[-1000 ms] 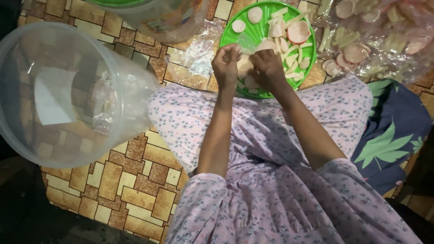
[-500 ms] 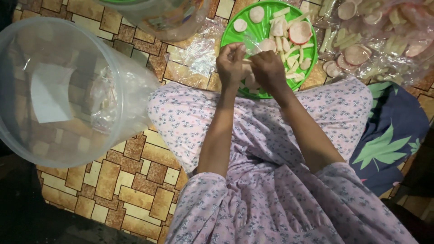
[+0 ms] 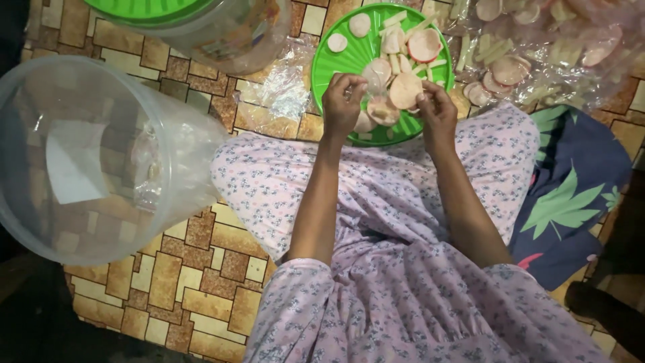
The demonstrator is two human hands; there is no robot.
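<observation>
Left hand (image 3: 342, 101): my grip is curled narrow over the green plate (image 3: 336, 64); whether it pinches anything, I cannot tell
Right hand (image 3: 435, 111): grip holds round crackers (image 3: 405, 89) just above the plate (stacked loosely)
Doing it well: light fingertip pressure; they look brittle

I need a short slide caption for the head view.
Both hands sort round crackers over a green plate, beside a clear tub.

A large clear plastic tub (image 3: 94, 161) lies tipped at the floor's (image 3: 168, 282) left edge; a green-lidded jar (image 3: 201, 27) sits at the top edge; a leaf-patterned cloth (image 3: 571, 202) lies right.
</observation>
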